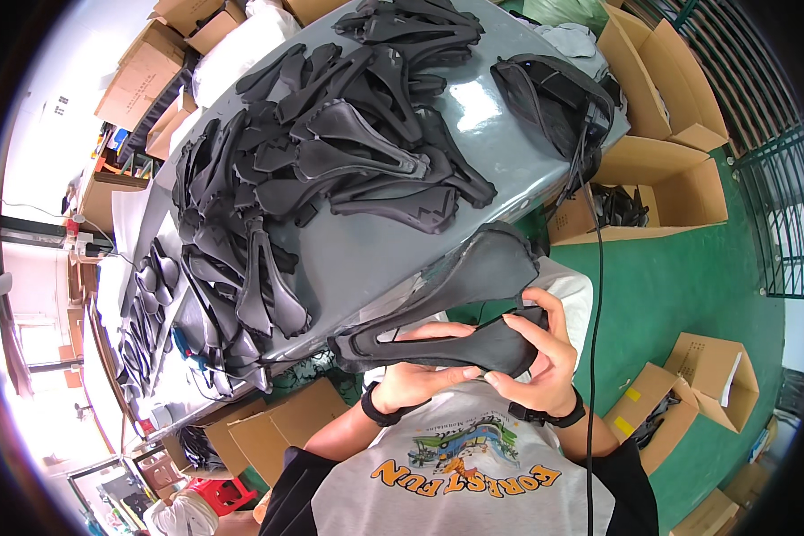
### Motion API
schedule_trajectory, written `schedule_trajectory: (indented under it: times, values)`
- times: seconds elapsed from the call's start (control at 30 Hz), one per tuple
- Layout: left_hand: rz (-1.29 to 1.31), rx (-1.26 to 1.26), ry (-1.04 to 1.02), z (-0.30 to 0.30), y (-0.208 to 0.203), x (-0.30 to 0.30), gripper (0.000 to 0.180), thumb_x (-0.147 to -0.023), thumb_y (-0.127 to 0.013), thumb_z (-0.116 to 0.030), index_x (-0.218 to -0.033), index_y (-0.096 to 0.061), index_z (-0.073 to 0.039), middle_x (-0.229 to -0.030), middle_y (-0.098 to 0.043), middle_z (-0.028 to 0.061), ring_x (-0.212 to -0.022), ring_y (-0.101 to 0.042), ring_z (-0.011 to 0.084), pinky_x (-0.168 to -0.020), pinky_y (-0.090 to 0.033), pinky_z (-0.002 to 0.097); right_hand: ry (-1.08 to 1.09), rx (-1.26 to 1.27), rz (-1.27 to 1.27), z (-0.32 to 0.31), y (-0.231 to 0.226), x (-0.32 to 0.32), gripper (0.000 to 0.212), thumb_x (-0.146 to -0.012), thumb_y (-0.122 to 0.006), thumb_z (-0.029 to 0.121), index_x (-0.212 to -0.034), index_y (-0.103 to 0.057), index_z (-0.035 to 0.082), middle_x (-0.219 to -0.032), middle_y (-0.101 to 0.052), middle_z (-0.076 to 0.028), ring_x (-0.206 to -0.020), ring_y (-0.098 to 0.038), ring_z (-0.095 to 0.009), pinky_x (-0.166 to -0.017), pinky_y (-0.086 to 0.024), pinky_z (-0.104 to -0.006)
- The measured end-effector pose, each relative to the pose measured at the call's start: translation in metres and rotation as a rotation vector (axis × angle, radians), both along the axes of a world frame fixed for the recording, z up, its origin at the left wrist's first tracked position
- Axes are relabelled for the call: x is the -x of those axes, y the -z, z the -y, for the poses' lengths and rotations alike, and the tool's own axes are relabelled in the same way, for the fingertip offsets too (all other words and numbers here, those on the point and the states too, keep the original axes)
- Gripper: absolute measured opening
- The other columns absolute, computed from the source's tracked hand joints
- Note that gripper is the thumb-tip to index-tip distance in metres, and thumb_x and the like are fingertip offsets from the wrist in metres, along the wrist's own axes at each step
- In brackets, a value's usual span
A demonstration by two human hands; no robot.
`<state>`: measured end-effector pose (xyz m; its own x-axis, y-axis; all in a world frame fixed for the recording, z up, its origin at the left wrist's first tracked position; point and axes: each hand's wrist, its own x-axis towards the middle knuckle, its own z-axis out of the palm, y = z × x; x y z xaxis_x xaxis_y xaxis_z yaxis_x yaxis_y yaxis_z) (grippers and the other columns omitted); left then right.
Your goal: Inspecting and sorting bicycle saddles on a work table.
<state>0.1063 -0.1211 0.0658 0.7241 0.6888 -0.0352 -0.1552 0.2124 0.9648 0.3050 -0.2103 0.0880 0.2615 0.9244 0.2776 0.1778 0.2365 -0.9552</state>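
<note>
A black bicycle saddle cover (473, 277) is held in front of my chest, its narrow nose toward the left and its two wide rear wings toward the right. My left hand (420, 371) grips the nearer side, with the thumb below and the fingers partly hidden behind the cover. My right hand (545, 362) pinches the nearer rear wing, fingers bent around its edge. Beyond my hands, a heap of similar black saddle covers (357, 143) lies piled on a grey table (339, 259).
A black bag (545, 103) sits at the table's far right. Open cardboard boxes (679, 183) stand on the green floor at right, another box (281, 429) under the table. A black cable (600, 295) hangs down beside my right arm. A red stool (223, 493) is at lower left.
</note>
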Motion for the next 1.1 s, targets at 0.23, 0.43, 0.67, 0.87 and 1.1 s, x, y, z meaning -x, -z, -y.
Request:
schedule_trajectory:
  times: [0.23, 0.43, 0.67, 0.87, 1.1]
  values:
    - [0.031, 0.182, -0.235, 0.011, 0.005, -0.013, 0.031, -0.083, -0.078, 0.003, -0.111, -0.066, 0.001, -0.112, -0.069, 0.0105, -0.099, -0.066, 0.0149, -0.088, -0.055, 0.0285, 0.011, -0.041, 0.125, -0.002, 0.006, 0.007, 0.064, -0.065, -0.088, 0.006, -0.125, -0.066, -0.001, -0.14, -0.04, -0.021, -0.122, -0.051, -0.029, -0.101, -0.044, -0.0351]
    - [-0.072, 0.106, -0.221, 0.007, -0.001, -0.013, 0.032, -0.088, -0.077, -0.003, -0.117, -0.066, 0.0, -0.106, -0.068, 0.0066, -0.094, -0.063, 0.0107, -0.087, -0.054, 0.0272, 0.056, 0.009, 0.209, -0.005, 0.009, 0.003, 0.062, -0.065, -0.087, 0.004, -0.123, -0.067, -0.002, -0.145, -0.038, -0.022, -0.122, -0.054, -0.029, -0.1, -0.047, -0.0366]
    - [0.001, 0.254, -0.357, 0.006, 0.005, -0.007, 0.028, -0.09, -0.074, -0.001, -0.116, -0.063, -0.001, -0.108, -0.068, 0.0064, -0.097, -0.064, 0.0118, -0.087, -0.053, 0.0265, 0.036, -0.005, 0.05, -0.006, 0.008, 0.004, 0.074, -0.066, -0.091, 0.009, -0.133, -0.061, 0.002, -0.142, -0.041, -0.019, -0.12, -0.052, -0.026, -0.095, -0.047, -0.0341]
    - [0.082, 0.255, -0.373, 0.002, 0.011, -0.006, 0.027, -0.09, -0.074, 0.0, -0.114, -0.062, -0.002, -0.107, -0.067, 0.0055, -0.095, -0.063, 0.0101, -0.085, -0.052, 0.0253, -0.136, 0.185, -0.077, 0.005, 0.014, -0.004, 0.083, -0.065, -0.09, 0.001, -0.139, -0.053, -0.002, -0.133, -0.053, -0.019, -0.118, -0.059, -0.025, -0.094, -0.051, -0.0349]
    - [0.181, 0.402, -0.347, -0.001, 0.008, -0.009, 0.027, -0.088, -0.072, 0.005, -0.112, -0.061, -0.002, -0.102, -0.067, 0.0045, -0.09, -0.062, 0.0097, -0.082, -0.051, 0.0248, -0.056, -0.008, 0.183, 0.008, 0.021, -0.006, 0.069, -0.064, -0.091, 0.006, -0.128, -0.066, 0.005, -0.092, -0.063, -0.011, -0.076, -0.06, -0.017, -0.065, -0.047, -0.0269]
